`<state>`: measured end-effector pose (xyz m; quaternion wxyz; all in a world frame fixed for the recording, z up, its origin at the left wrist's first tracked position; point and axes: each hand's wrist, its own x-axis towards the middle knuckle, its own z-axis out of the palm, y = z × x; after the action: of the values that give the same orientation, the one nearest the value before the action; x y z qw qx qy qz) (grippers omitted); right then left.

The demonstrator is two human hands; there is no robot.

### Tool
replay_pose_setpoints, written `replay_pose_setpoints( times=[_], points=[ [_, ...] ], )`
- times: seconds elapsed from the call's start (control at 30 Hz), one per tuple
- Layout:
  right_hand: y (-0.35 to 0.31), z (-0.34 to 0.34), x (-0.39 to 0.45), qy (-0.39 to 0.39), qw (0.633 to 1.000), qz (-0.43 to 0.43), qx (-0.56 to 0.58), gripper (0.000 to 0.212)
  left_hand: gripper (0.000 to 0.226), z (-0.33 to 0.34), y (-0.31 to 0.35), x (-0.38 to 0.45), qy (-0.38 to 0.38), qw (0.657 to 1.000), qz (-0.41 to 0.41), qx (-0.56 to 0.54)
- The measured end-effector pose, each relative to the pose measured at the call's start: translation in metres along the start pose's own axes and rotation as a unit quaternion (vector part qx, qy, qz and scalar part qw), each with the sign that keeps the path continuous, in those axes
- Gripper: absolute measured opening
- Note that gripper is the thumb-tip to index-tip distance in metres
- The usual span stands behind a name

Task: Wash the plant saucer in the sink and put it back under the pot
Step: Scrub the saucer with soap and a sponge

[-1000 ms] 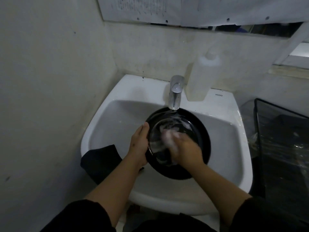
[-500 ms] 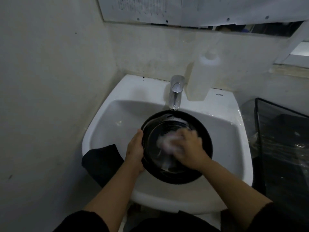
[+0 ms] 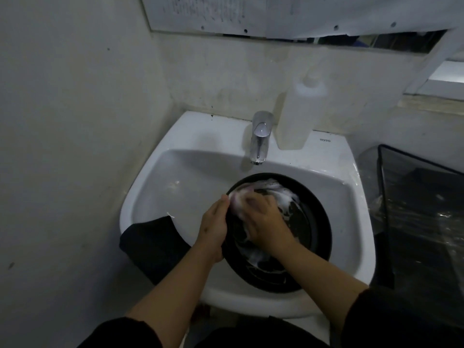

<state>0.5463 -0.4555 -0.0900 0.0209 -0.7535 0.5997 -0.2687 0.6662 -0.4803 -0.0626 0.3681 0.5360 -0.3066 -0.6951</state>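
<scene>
Right hand (image 3: 263, 222) shifted left; saucer (image 3: 313, 222) tilted, open face toward camera

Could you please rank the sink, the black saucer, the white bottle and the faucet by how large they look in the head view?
1. Sink
2. Black saucer
3. White bottle
4. Faucet

The bottle stands farther from the camera than the saucer, so its true size may be understated.
</scene>
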Motion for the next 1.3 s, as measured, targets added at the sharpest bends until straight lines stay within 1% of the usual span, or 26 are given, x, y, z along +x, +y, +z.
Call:
replay_pose_setpoints(
  times=[0.03, 0.1, 0.13, 0.23, 0.27, 0.3, 0.37, 0.4, 0.43, 0.47, 0.5, 0.53, 0.57, 0.6, 0.63, 0.7, 0.73, 0.77, 0.8, 0.87, 0.9, 0.97, 1.03, 1.13, 1.2, 1.3],
  points=[
    [0.003, -0.006, 0.002, 0.003, 0.999, 0.046, 0.024, 0.034, 0.032, 0.000, 0.000, -0.001, 0.000, 1.000, 0.001, 0.000],
    [0.014, -0.013, 0.005, 0.065, 0.985, 0.156, 0.025, 0.034, 0.031, 0.003, 0.000, -0.004, 0.001, 1.000, 0.001, 0.004],
    [0.012, -0.012, 0.008, 0.061, 0.983, 0.173, 0.015, 0.037, 0.030, 0.003, 0.000, -0.004, 0.000, 1.000, 0.001, 0.002],
    [-0.013, 0.004, 0.007, 0.001, 0.998, 0.001, -0.059, 0.042, 0.030, -0.001, 0.004, -0.005, 0.003, 1.000, -0.004, -0.015],
    [-0.017, 0.003, 0.006, -0.021, 0.999, -0.011, -0.040, 0.043, 0.030, -0.003, 0.004, -0.005, 0.006, 1.000, -0.007, -0.017],
    [-0.013, -0.004, 0.008, -0.041, 0.999, 0.031, -0.017, 0.046, 0.030, -0.005, 0.002, -0.005, 0.007, 1.000, -0.006, -0.011],
    [0.003, -0.015, 0.009, -0.045, 0.979, 0.200, -0.002, 0.056, 0.028, -0.007, -0.001, -0.007, 0.020, 1.000, 0.006, 0.007],
    [0.007, -0.018, 0.010, -0.034, 0.969, 0.243, -0.005, 0.059, 0.028, -0.006, -0.003, -0.008, 0.025, 1.000, 0.013, 0.011],
    [0.003, -0.019, 0.011, -0.033, 0.967, 0.252, -0.014, 0.055, 0.027, -0.005, -0.004, -0.008, 0.026, 0.999, 0.020, 0.018],
    [-0.005, -0.016, 0.011, -0.066, 0.972, 0.219, -0.049, 0.049, 0.028, -0.004, -0.003, -0.009, 0.023, 0.999, 0.026, 0.027],
    [-0.016, -0.010, 0.007, -0.118, 0.978, 0.152, -0.073, 0.045, 0.028, -0.002, 0.000, -0.009, 0.021, 0.999, 0.031, 0.037],
    [-0.027, -0.003, 0.001, -0.148, 0.983, 0.078, -0.073, 0.046, 0.028, -0.001, 0.003, -0.010, 0.021, 0.998, 0.035, 0.041],
    [-0.031, 0.000, -0.006, -0.166, 0.983, 0.043, -0.059, 0.047, 0.028, 0.000, 0.006, -0.009, 0.019, 0.998, 0.044, 0.045],
    [-0.030, -0.003, -0.008, -0.158, 0.984, 0.082, -0.003, 0.044, 0.028, 0.001, 0.006, -0.008, 0.016, 0.997, 0.058, 0.053],
    [-0.021, -0.008, -0.008, -0.117, 0.984, 0.131, 0.004, 0.039, 0.028, 0.002, 0.006, -0.007, 0.010, 0.995, 0.074, 0.064],
    [0.001, -0.014, -0.003, -0.040, 0.953, 0.293, -0.057, 0.040, 0.029, 0.005, 0.003, -0.008, 0.004, 0.994, 0.084, 0.068],
    [0.008, -0.015, 0.000, -0.008, 0.938, 0.334, -0.089, 0.043, 0.029, 0.007, 0.002, -0.009, 0.002, 0.995, 0.080, 0.062],
    [0.006, -0.016, 0.005, 0.043, 0.942, 0.318, -0.095, 0.043, 0.028, 0.008, 0.001, -0.009, 0.001, 0.995, 0.080, 0.060],
    [0.000, -0.015, 0.010, 0.071, 0.961, 0.257, -0.068, 0.042, 0.028, 0.009, 0.002, -0.008, -0.001, 0.995, 0.082, 0.057],
    [-0.014, -0.002, 0.009, 0.075, 0.993, 0.085, -0.037, 0.033, 0.028, 0.011, 0.006, -0.009, -0.009, 0.995, 0.084, 0.051],
    [-0.016, -0.001, 0.010, 0.070, 0.997, 0.036, -0.017, 0.028, 0.029, 0.011, 0.008, -0.009, -0.012, 0.995, 0.085, 0.049],
    [-0.001, -0.010, 0.019, 0.087, 0.995, 0.033, 0.019, 0.025, 0.027, 0.012, 0.009, -0.008, -0.005, 0.994, 0.098, 0.051],
    [0.023, -0.022, 0.025, 0.114, 0.989, 0.093, -0.018, 0.028, 0.025, 0.012, 0.011, -0.008, 0.009, 0.992, 0.111, 0.051],
    [0.048, -0.040, 0.014, 0.041, 0.982, 0.147, -0.107, 0.033, 0.024, 0.008, 0.014, -0.008, 0.020, 0.992, 0.114, 0.047],
    [0.044, -0.044, -0.007, -0.014, 0.970, 0.197, -0.142, 0.027, 0.025, 0.004, 0.014, -0.008, 0.046, 0.992, 0.114, 0.028],
    [0.028, -0.040, -0.035, -0.066, 0.954, 0.272, -0.104, 0.035, 0.026, 0.005, 0.008, -0.008, 0.092, 0.991, 0.097, -0.007]
  ],
)
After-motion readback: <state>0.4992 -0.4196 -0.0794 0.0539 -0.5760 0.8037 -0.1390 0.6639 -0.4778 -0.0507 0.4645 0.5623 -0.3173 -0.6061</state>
